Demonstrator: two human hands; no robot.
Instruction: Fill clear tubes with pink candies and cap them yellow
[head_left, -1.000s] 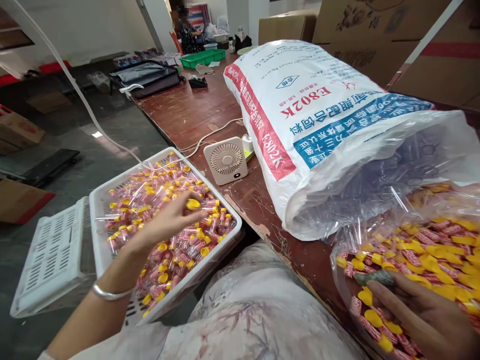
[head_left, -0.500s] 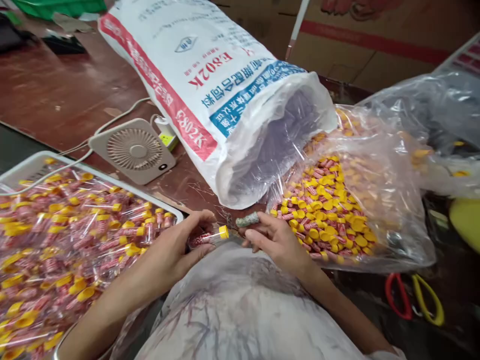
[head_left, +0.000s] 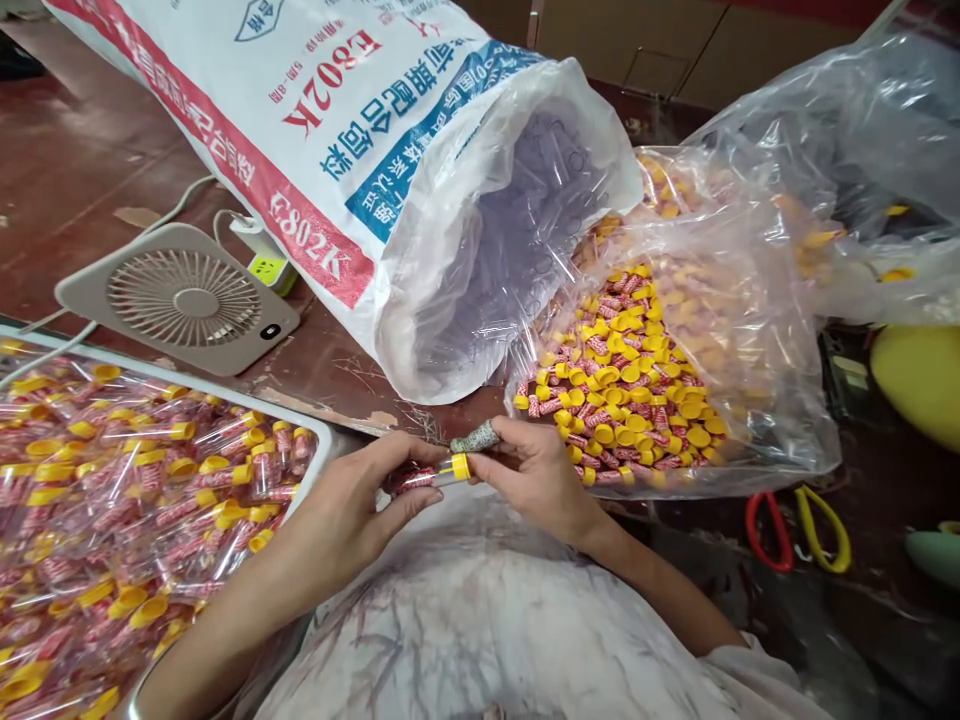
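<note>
My left hand [head_left: 352,510] is closed round a clear tube [head_left: 421,477] with red-and-white filling and a yellow cap. My right hand [head_left: 536,478] pinches the yellow cap end of that tube and also holds a small grey speckled piece [head_left: 474,438] between thumb and forefinger. Both hands meet above my lap, just in front of the table edge. A white basket [head_left: 319,437] at my left is full of several capped tubes. A clear bag [head_left: 757,400] of yellow caps and red-and-white pieces lies open right behind my right hand.
A big white printed sack [head_left: 315,130] with a clear liner full of empty tubes lies on the brown table [head_left: 90,160]. A small beige fan [head_left: 184,298] and its cable sit left of it. Red and yellow scissors [head_left: 799,525] lie at the right, near another clear bag [head_left: 847,150].
My left hand left the basket with a capped tube and came to my lap. My right hand left the bag and now grips the tube's cap. The view swung right and down.
</note>
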